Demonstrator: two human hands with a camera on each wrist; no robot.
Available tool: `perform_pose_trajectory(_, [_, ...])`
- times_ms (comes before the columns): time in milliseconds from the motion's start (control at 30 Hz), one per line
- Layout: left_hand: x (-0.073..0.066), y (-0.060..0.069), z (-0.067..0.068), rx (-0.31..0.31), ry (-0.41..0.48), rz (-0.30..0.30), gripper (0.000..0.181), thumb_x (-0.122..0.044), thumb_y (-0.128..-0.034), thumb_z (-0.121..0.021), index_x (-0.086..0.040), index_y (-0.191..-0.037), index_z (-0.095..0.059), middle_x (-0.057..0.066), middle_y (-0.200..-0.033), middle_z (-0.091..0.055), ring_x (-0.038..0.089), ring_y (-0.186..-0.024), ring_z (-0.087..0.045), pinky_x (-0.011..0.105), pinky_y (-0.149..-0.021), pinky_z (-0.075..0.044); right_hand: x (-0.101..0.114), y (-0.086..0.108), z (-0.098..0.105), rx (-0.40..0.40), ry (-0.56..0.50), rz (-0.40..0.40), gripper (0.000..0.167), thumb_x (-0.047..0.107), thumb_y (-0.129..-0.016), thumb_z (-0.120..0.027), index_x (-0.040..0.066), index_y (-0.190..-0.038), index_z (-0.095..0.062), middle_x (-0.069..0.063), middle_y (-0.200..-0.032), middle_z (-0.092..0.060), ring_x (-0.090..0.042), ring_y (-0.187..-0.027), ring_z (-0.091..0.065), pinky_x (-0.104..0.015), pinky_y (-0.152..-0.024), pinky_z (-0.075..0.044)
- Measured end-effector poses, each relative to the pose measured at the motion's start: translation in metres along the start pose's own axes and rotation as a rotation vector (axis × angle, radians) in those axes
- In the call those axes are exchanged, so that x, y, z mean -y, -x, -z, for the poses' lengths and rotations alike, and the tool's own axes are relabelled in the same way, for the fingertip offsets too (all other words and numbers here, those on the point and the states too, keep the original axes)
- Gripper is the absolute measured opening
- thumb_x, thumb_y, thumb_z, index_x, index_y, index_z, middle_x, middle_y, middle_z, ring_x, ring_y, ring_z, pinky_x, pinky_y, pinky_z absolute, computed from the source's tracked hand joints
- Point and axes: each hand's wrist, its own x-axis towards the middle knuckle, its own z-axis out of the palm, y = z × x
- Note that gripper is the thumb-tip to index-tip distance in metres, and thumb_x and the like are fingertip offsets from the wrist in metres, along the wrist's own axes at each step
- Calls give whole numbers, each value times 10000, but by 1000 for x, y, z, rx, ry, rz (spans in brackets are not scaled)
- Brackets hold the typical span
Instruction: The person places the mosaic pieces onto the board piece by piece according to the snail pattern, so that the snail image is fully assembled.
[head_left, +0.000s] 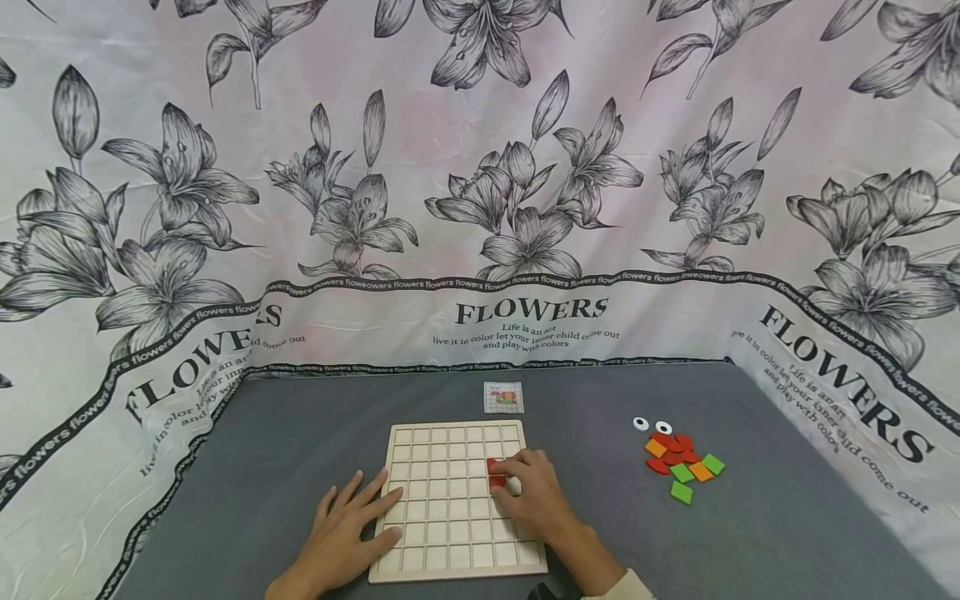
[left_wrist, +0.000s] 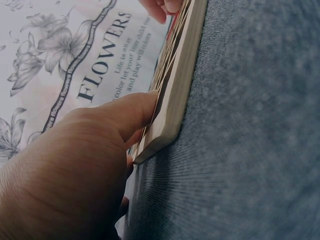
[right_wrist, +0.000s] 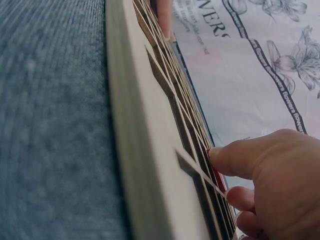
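Note:
A pale wooden board (head_left: pixel 437 510) with a grid of square recesses lies on the grey cloth. My left hand (head_left: pixel 341 529) rests on its left edge, fingers spread; the left wrist view shows the thumb (left_wrist: pixel 142 107) lying on the rim. Over the right part of the board, my right hand (head_left: pixel 534 496) pinches a red tile (head_left: pixel 497 481) between thumb and index finger, low over a recess. Another bit of red shows just above it, partly covered by the index finger. In the right wrist view the thumb (right_wrist: pixel 235 155) touches a red edge, and the other fingers are curled.
Right of the board lies a loose group of red pieces (head_left: pixel 672 457), orange tiles (head_left: pixel 701 472) and green tiles (head_left: pixel 682 492). Two white rings (head_left: pixel 641 423) lie beside them. A small picture card (head_left: pixel 503 397) lies behind the board. Flower-printed cloth (head_left: pixel 525 325) hangs around the table.

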Motion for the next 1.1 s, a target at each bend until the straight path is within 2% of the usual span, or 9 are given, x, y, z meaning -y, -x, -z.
perform_pose_trajectory(267, [0, 0, 2, 4, -1, 8, 582, -575, -916, -553, -217, -1374, -582, 40, -1529, -336, 425, -1403, -179, 681, -1046, -9, -2, -3, 0, -9, -21, 18, 211, 31, -701, -804, 85, -896, -744, -7, -876, -633, -139, -818, -477, -371, -707, -405])
perform_pose_trajectory(400, [1, -1, 2, 7, 1, 7, 588, -583, -916, -546, -220, -1377, -579, 38, -1529, -336, 426, -1403, -179, 683, -1044, -13, -2, -9, 10, -15, -73, -13, 202, 50, -734, -798, 73, -930, -751, 1, -891, -638, -165, -823, -495, -344, -689, -415])
perform_pose_trajectory(567, [2, -1, 1, 18, 7, 11, 589, -583, -917, -544, -221, -1381, -575, 28, -1533, -328, 421, -1407, -169, 678, -1046, -7, 1, -19, 35, -36, -90, -6, 255, 65, -756, -806, 76, -1003, -744, 24, -949, -623, -201, -836, -507, -358, -671, -448])
perform_pose_trajectory(733, [2, -1, 1, 20, 8, 14, 589, -587, -917, -540, -227, -1382, -573, 26, -1533, -328, 420, -1407, -169, 678, -1044, -8, 3, -30, 62, -47, -55, 71, 296, 57, -750, -821, 110, -1027, -733, 36, -981, -610, -125, -867, -487, -361, -681, -459])
perform_pose_trajectory(933, [2, 0, 0, 26, 19, 19, 593, -589, -917, -538, -223, -1382, -572, 32, -1535, -322, 423, -1408, -160, 686, -1039, 0, 1, -41, 92, -78, -30, 153, 327, 13, -736, -816, 107, -1038, -735, 11, -999, -617, -148, -867, -487, -385, -687, -447])
perform_pose_trajectory(1100, [2, -1, 0, 20, 15, 15, 588, -585, -921, -536, -221, -1381, -574, 35, -1532, -328, 427, -1404, -169, 689, -1037, -8, -7, -44, 119, -88, 10, 141, 328, 24, -748, -804, 104, -1057, -731, 5, -1029, -614, -188, -934, -495, -434, -722, -440])
